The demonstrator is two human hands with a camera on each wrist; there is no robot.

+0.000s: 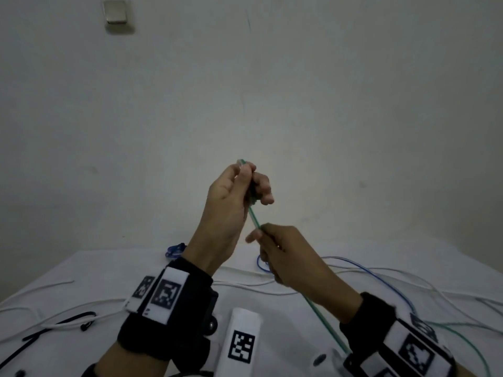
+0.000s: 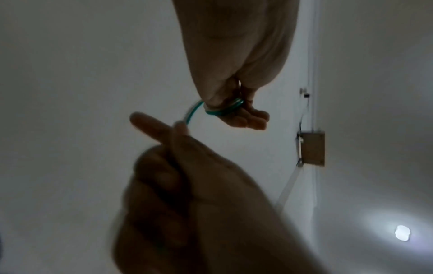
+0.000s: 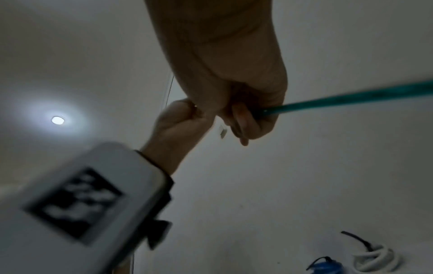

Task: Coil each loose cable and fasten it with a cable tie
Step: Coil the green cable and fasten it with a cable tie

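Holding, head view: left hand (image 1: 231, 202) raised, fingers curled round the end of a green cable (image 1: 254, 219); cable tip pokes out above the thumb.
Right hand, head view: right hand (image 1: 285, 254) lower and just beside the left, pinching the same cable, which runs taut between the two hands and on down past the right wrist.
Bench, head view: white bench (image 1: 81, 270) carries loose white cables (image 1: 54, 285), a blue cable (image 1: 381, 278), a black tie (image 1: 54, 325), and a blue coil (image 1: 175, 250) at the far edge.
Left wrist view: left hand (image 2: 236, 92) has the green cable (image 2: 222, 110) looped round its fingers; a short arc leads to the right hand (image 2: 187, 166), whose fingertips (image 2: 180, 126) pinch it.
Right wrist view: right hand (image 3: 246, 103) clamped on the green cable (image 3: 351, 100), which leaves to the right; left hand (image 3: 178, 120) closed behind it.
Below, right wrist view: a white coil (image 3: 372, 259) with a black tie, beside a blue coil (image 3: 328, 267).
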